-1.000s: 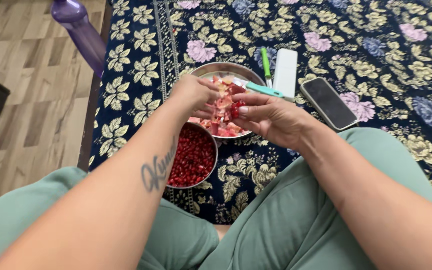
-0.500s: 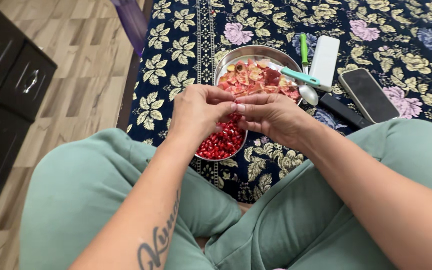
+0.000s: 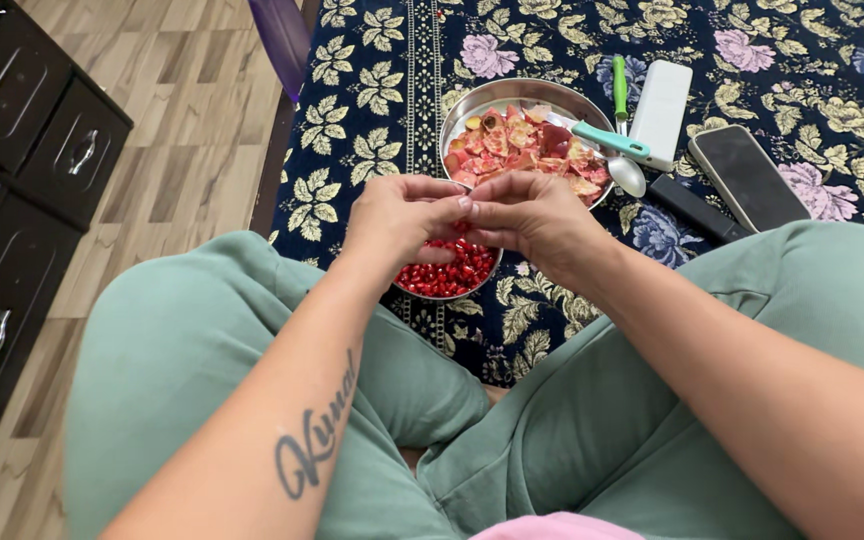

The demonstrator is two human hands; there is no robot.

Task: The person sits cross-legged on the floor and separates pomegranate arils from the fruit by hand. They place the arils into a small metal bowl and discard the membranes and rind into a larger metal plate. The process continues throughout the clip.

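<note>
Above the small steel bowl of pomegranate seeds (image 3: 449,274), the left hand (image 3: 399,217) and right hand (image 3: 532,215) meet fingertip to fingertip, pinching a bit of fruit mostly hidden between them. Just behind, touching the bowl's far rim, sits the plate of peels (image 3: 472,105), with a spoon (image 3: 607,152) on its right edge; floral cloth lies open to the left.

Head view, steeply down, near lap

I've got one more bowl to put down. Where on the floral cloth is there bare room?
Bare cloth lies left of the peel plate, up to the cloth's floor-side edge. Right of the plate is crowded: spoon, green tool, white box, phone. Both hands, left hand and right hand, cover the seed bowl.
</note>
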